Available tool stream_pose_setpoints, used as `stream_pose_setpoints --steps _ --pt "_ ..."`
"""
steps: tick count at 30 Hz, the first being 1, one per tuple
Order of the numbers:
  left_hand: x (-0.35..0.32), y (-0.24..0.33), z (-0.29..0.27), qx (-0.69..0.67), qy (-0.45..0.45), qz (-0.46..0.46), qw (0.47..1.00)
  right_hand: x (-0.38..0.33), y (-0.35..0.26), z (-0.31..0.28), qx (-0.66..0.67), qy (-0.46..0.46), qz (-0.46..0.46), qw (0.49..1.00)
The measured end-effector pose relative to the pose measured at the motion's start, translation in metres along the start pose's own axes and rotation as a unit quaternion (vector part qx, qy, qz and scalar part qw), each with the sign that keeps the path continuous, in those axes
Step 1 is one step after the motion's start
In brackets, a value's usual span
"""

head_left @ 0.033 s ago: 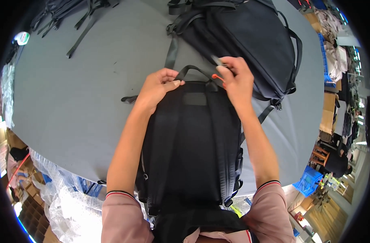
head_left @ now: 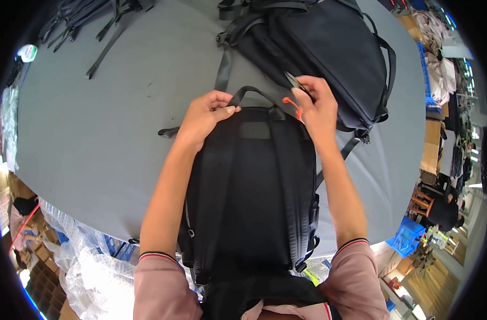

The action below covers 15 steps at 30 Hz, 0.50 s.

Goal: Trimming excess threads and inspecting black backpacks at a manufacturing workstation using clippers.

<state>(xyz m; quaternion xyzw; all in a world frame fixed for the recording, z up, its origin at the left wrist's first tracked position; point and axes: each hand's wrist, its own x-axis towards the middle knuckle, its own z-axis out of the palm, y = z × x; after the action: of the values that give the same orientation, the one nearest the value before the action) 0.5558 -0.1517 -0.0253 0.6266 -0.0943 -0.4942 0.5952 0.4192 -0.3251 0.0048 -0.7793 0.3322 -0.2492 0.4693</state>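
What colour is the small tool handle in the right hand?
Orange handle, pinched in the right hand; head view.

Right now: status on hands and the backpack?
Left hand grips the backpack top by its handle. Right hand pinches small snips at the orange tag. Second bag lies just behind, touching.

Backpack (head_left: 254, 186) — matt black woven cloth; table (head_left: 94, 133) smooth.

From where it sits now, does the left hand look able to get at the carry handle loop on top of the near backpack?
Probably yes. The left hand grips the near backpack at its top edge, right beside the carry handle loop, with nothing between them. The right hand is off to the other side.
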Motion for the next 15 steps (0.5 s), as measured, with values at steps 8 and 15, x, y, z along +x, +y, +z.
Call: stream_pose_setpoints --steps 8,15 --pt "-0.013 0.013 0.035 0.425 0.163 0.439 0.775 -0.050 0.024 -0.031 -0.029 -0.122 0.182 0.975" --pt "-0.004 0.003 0.055 0.541 0.023 0.299 0.786 -0.048 0.026 -0.022 -0.064 -0.147 0.136 0.978"
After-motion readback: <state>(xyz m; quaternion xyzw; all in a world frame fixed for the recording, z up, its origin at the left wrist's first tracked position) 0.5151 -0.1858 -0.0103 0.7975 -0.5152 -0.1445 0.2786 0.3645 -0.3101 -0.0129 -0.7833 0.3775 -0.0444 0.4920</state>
